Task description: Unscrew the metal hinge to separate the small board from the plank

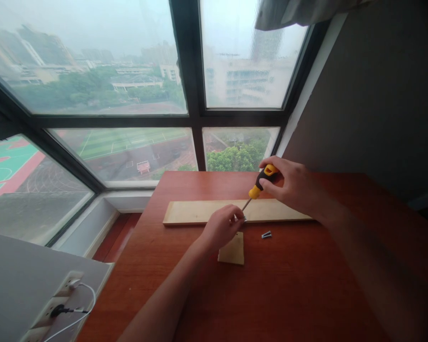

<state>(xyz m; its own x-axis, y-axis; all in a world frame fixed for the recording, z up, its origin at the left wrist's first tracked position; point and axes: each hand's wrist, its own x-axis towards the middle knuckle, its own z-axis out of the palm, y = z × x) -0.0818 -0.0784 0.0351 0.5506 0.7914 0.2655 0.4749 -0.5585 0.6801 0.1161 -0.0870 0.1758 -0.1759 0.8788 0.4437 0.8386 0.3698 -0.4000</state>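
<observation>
My right hand (pixel 287 183) is closed around the black and yellow handle of a screwdriver (pixel 255 191). Its shaft slants down and left to the fingertips of my left hand (pixel 224 223). Those fingers are pinched together at the front edge of a long pale wooden board (pixel 189 212); a bit of shiny metal shows beside them, too small to name. Just below my left hand lies a small piece of pale wood (pixel 231 251), its upper part partly covered by the hand. A small silvery metal piece (pixel 267 234) rests on the table to the right.
The reddish-brown wooden table (pixel 288 294) reaches up to a large dark-framed window (pixel 196 118). A grey wall (pixel 371 95) stands on the right. At the lower left, wall sockets (pixel 66 285) hold a white plug and a black plug with cables beside the table edge.
</observation>
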